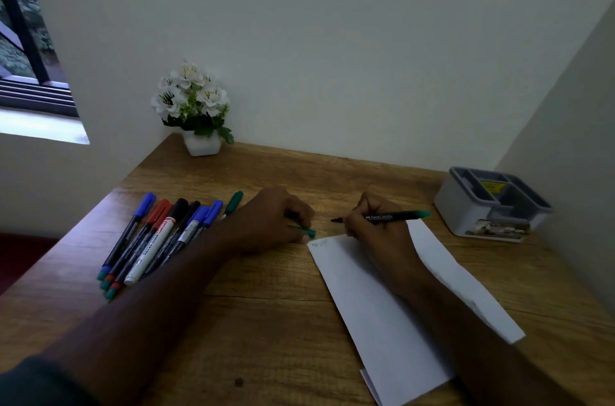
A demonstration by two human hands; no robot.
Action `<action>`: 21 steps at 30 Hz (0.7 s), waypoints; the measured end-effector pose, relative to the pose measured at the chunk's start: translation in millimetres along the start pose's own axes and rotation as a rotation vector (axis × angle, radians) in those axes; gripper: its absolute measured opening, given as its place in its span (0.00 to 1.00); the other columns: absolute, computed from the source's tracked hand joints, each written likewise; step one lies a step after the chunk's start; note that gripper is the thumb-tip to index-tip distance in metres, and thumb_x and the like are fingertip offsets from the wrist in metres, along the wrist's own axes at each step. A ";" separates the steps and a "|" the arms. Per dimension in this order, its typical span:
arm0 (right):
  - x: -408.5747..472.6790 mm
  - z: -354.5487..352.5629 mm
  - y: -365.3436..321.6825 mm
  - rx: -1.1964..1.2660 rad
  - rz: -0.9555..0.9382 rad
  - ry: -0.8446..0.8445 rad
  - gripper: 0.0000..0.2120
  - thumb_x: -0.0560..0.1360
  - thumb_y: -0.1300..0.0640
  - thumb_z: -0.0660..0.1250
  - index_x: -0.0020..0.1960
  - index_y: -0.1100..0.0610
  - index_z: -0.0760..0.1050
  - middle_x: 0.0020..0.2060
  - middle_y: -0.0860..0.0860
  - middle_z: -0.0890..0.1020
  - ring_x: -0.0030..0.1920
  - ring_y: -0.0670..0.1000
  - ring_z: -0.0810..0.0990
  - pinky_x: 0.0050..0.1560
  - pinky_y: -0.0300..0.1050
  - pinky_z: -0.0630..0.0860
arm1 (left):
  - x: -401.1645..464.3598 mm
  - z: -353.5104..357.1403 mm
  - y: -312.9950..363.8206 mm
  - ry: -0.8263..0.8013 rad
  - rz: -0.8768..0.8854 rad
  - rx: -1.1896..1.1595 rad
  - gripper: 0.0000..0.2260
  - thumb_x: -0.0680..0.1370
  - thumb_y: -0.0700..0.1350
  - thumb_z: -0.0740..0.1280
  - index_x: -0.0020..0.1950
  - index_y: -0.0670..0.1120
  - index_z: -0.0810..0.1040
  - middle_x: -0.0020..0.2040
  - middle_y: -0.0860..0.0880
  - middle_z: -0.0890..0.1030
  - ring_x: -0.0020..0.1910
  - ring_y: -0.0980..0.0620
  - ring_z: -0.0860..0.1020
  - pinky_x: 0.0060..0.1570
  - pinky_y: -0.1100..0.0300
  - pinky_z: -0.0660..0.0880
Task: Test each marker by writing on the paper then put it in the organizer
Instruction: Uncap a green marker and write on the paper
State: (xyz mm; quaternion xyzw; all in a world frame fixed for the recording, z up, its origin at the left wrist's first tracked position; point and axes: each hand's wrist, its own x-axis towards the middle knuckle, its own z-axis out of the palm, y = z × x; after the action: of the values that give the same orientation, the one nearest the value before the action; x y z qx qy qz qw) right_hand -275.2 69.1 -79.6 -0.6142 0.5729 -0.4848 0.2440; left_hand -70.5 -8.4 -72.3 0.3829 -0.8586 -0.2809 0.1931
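Head view of a wooden desk [266,299] set into a wall corner. The right hand [372,226] is curled around a green-ended Faber-Castell marker [382,216], pinching the dark barrel between thumb and fingers; the uncapped tip points toward 9 o'clock and hovers just beyond the far-left corner of the paper [392,322], with the green end toward 3 o'clock. Whether the tip touches the desk cannot be told. The left hand [273,222] rests at 9 o'clock of the right hand, fingers folded closed on a green cap [304,231], whose end projects toward the paper's corner. The paper is a long folded white sheet running from desk centre toward 5 o'clock under the right forearm; faint small writing [319,243] shows at its far-left corner.

At 9 o'clock of the left hand lies a row of capped markers [156,236] touching side by side: blue, red and black caps at the far ends, one with a white barrel. A single green-capped marker [233,203] lies just beside the row, nearer the left hand.

The organizer [489,206], a grey compartmented box with a yellow label inside, stands at 3 o'clock of the right hand, well apart from it, near the side wall. A white pot of white flowers [194,106] stands at 11 o'clock in the corner.
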 end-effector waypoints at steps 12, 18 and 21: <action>2.3 -6.0 -10.8 0.298 -0.169 0.043 0.07 0.71 0.58 0.68 0.37 0.49 0.79 0.34 0.58 0.83 0.32 0.55 0.78 0.36 0.49 0.76 | -4.2 -0.2 12.1 0.234 0.089 -0.256 0.08 0.74 0.43 0.73 0.50 0.55 0.83 0.49 0.63 0.82 0.52 0.67 0.78 0.47 0.78 0.71; 2.7 -3.4 -7.6 0.299 -0.175 0.073 0.07 0.68 0.52 0.68 0.36 0.56 0.78 0.33 0.60 0.81 0.33 0.55 0.77 0.36 0.49 0.73 | -5.4 0.4 18.7 0.246 0.127 -0.285 0.08 0.76 0.42 0.70 0.51 0.54 0.83 0.48 0.65 0.82 0.51 0.67 0.77 0.46 0.79 0.69; 2.8 -3.2 -7.1 0.269 -0.163 0.064 0.07 0.68 0.51 0.68 0.35 0.55 0.78 0.34 0.60 0.81 0.34 0.53 0.78 0.37 0.50 0.75 | -5.3 0.2 18.8 0.238 0.130 -0.299 0.08 0.76 0.43 0.70 0.52 0.54 0.83 0.49 0.63 0.83 0.51 0.66 0.78 0.45 0.79 0.70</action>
State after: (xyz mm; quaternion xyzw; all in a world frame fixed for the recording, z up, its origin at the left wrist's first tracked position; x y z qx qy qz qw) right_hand -275.1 68.9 -71.4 -0.6047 0.4585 -0.5948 0.2653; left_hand -77.6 6.0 -61.2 0.3242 -0.8012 -0.3451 0.3658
